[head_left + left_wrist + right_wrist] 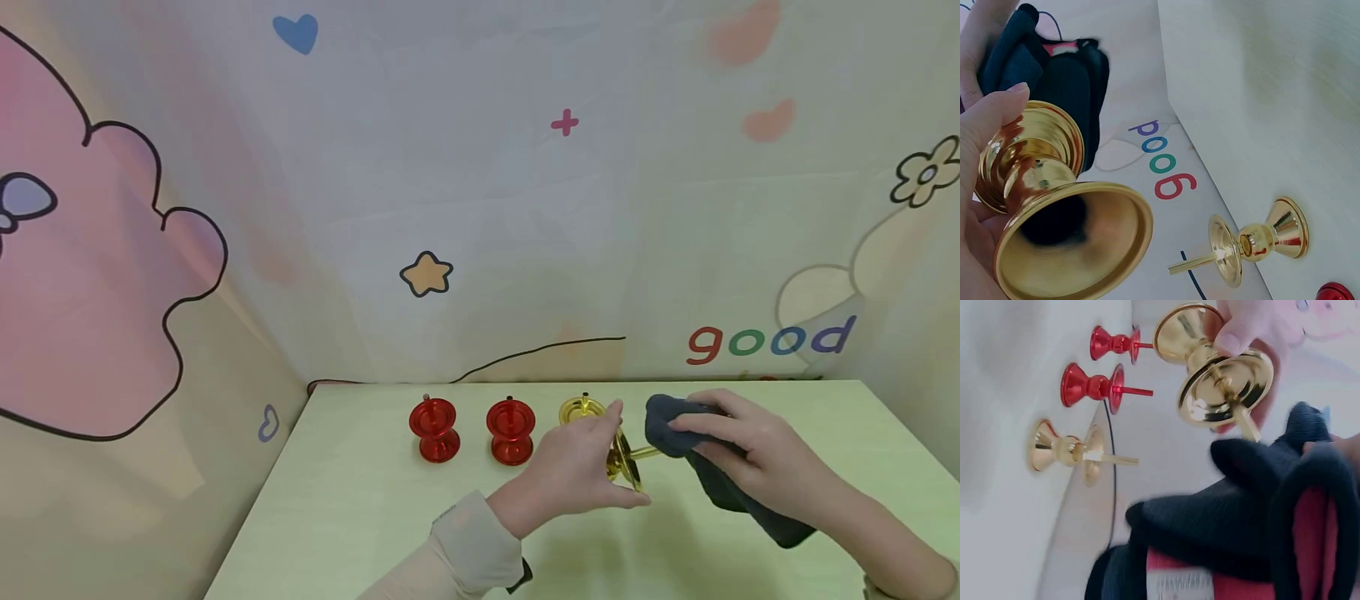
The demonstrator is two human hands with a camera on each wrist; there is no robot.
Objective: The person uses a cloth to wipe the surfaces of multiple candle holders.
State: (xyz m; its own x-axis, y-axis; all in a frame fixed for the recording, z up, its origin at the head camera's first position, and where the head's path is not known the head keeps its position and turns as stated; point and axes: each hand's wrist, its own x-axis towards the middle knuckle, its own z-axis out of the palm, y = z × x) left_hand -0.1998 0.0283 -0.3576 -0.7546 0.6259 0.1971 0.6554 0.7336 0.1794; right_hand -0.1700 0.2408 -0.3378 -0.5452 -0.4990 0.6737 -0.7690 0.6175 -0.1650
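My left hand [566, 467] grips a shiny gold candle holder [1041, 178] round its body, tilted on its side above the table. In the head view its thin stem points right, towards a dark navy cloth [675, 427]. That cloth is bunched in my right hand [772, 454], pinched between thumb and fingers, and its lower part hangs down. The right wrist view shows the stem's tip close against the cloth; whether they touch I cannot tell. A pink layer and a white label [1180, 584] show on the cloth there.
Behind my left hand a second gold candle holder [1054, 447] stands upright on the pale table [337, 533]. To its left stand two red candle holders [512, 421]. A printed backdrop [480, 208] rises at the table's far edge.
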